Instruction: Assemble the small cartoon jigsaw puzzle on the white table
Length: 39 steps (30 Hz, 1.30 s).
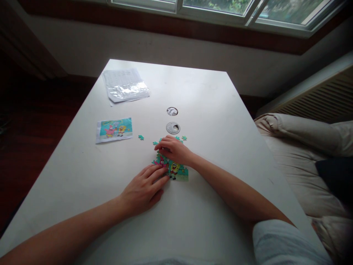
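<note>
A partly joined jigsaw puzzle (175,169) lies on the white table, showing a yellow cartoon sponge, a pink starfish figure and a teal background. My left hand (145,187) rests flat with its fingers stretched over the puzzle's lower left edge. Above the puzzle's upper part, my right hand (175,149) has its fingers curled together and hides what is beneath them. Loose puzzle pieces lie around: one piece (141,137) to the upper left, and another piece (184,138) just beyond the right hand.
A small printed picture (116,129) of the same cartoon lies to the left. Farther back are papers in a clear plastic sleeve (125,86). Two round cable holes, one with a grey cover (173,127), sit mid-table. A beige sofa (298,158) stands on the right.
</note>
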Each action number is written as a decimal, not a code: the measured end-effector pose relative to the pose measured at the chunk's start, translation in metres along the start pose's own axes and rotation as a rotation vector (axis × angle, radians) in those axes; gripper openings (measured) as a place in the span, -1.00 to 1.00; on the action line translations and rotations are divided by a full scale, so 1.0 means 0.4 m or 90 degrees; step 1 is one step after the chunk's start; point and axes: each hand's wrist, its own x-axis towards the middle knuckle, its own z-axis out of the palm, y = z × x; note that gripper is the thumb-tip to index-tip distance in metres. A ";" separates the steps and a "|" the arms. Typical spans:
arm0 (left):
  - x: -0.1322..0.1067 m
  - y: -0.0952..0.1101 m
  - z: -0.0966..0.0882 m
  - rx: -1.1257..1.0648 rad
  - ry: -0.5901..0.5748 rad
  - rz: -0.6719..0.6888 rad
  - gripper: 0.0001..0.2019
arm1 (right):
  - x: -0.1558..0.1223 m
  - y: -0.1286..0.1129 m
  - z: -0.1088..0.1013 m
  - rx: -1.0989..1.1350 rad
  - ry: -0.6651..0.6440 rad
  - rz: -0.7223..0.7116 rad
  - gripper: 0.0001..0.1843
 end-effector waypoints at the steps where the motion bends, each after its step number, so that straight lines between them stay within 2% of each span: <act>1: 0.001 0.000 -0.001 -0.002 0.002 -0.001 -0.63 | 0.000 0.001 -0.001 -0.005 -0.004 -0.006 -0.81; 7: 0.001 0.000 -0.006 0.008 -0.008 0.003 -0.63 | -0.004 0.006 -0.014 0.001 -0.022 -0.011 -0.84; 13: 0.000 0.000 -0.005 0.012 -0.004 0.004 -0.63 | -0.010 -0.010 -0.016 0.089 0.031 0.082 -0.91; 17: 0.000 -0.001 -0.004 0.004 0.002 0.004 -0.62 | -0.014 -0.018 -0.011 0.169 0.038 0.126 -0.91; 23: -0.001 -0.003 -0.002 0.004 -0.007 0.006 -0.62 | -0.015 -0.002 -0.002 0.298 0.030 0.145 -0.70; 26: -0.003 -0.003 -0.002 0.005 -0.012 0.005 -0.62 | -0.011 0.000 0.000 0.347 0.047 0.130 -0.68; 34: -0.005 -0.004 -0.002 0.003 -0.017 0.008 -0.60 | -0.017 0.014 -0.032 0.653 0.113 0.179 -0.56; 39: -0.004 -0.006 -0.001 -0.004 -0.018 0.007 -0.58 | -0.020 0.021 -0.038 0.766 0.144 0.209 -0.67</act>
